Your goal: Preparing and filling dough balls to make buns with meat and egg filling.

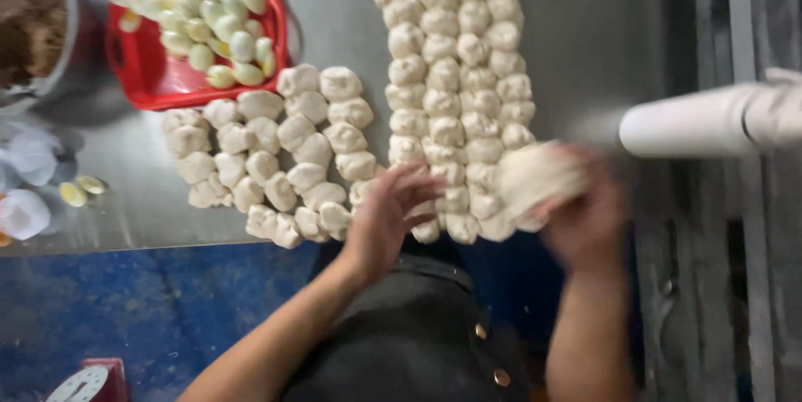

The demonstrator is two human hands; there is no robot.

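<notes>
One hand (585,218) gripping dough (539,178), other (386,216) open

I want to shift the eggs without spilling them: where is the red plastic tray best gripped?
Probably by the loop handles at the two short ends of the red plastic tray, one hand on each, lifted level. The pale peeled eggs lie loose and heaped toward the far end, and a large metal bowl crowds one end, so come in from above.

Red tray (142,84), pale cream dough balls (451,76)
</notes>
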